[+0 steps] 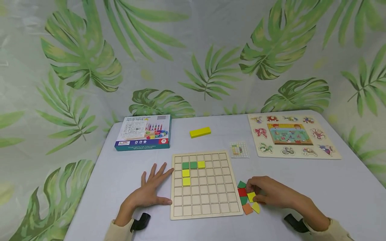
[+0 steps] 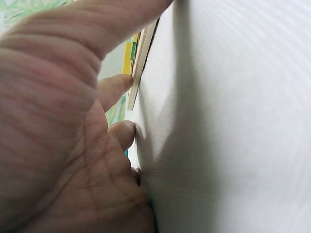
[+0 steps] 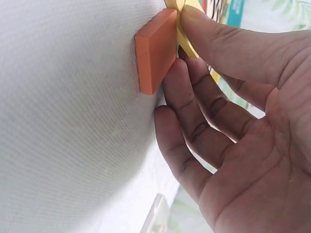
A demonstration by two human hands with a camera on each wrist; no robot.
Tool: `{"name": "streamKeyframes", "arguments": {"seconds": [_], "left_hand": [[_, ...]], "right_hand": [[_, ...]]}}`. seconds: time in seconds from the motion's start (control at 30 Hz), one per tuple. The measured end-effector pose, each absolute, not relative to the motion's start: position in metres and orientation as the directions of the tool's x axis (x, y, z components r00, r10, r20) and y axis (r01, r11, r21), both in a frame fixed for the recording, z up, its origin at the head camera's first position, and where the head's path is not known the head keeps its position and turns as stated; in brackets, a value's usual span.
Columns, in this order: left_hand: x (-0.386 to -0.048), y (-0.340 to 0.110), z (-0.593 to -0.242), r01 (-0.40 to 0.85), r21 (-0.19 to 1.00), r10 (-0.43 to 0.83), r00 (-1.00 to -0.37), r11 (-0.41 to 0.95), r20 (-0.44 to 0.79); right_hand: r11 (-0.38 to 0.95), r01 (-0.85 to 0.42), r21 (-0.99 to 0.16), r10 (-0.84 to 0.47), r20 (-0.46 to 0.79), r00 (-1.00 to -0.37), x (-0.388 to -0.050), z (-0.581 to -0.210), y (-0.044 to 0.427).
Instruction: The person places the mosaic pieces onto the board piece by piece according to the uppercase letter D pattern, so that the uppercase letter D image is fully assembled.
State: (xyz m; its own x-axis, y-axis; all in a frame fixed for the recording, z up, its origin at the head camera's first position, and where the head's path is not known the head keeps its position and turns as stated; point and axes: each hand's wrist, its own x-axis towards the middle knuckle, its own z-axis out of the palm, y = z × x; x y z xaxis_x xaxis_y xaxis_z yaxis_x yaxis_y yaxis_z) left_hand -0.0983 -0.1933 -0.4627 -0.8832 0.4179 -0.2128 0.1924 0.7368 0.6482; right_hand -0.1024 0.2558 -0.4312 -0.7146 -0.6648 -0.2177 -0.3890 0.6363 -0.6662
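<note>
A wooden grid board (image 1: 208, 197) lies mid-table, with two green squares (image 1: 193, 165) and several yellow squares (image 1: 186, 173) in its cells. My left hand (image 1: 152, 190) spreads its fingers at the board's left edge, thumb and index finger touching it. Beside the right edge, my right hand (image 1: 271, 191) pinches a yellow square tile (image 1: 251, 196) between thumb and fingers. Around that tile lie a red piece (image 1: 242, 192), green pieces (image 1: 242, 184), an orange square (image 1: 247, 209) and a yellow rounded piece (image 1: 256, 208). The right wrist view shows the orange square (image 3: 156, 51) close to the fingertips.
Behind the board lie a yellow block (image 1: 200, 132) and a small printed pattern card (image 1: 239, 150). A boxed bead set (image 1: 143, 132) is at the back left, a sea-animal puzzle board (image 1: 294, 134) at the back right. A leaf-print cloth (image 1: 208, 50) hangs behind the table.
</note>
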Motion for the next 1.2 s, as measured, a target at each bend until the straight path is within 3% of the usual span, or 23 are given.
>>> {"name": "streamKeyframes", "arguments": {"seconds": [0.73,1.2], "left_hand": [[-0.098,-0.194,-0.463,0.197,0.649,0.417,-0.886,0.735,-0.203],[-0.097,-0.194,-0.46,0.189,0.65,0.411,-0.888,0.736,-0.208]], "right_hand": [[0.592,-0.46,-0.662,-0.711,-0.161,-0.684,-0.112,-0.416,0.244],[0.519,-0.531,-0.67,-0.745,-0.049,-0.666,-0.127,-0.408,0.194]]}}
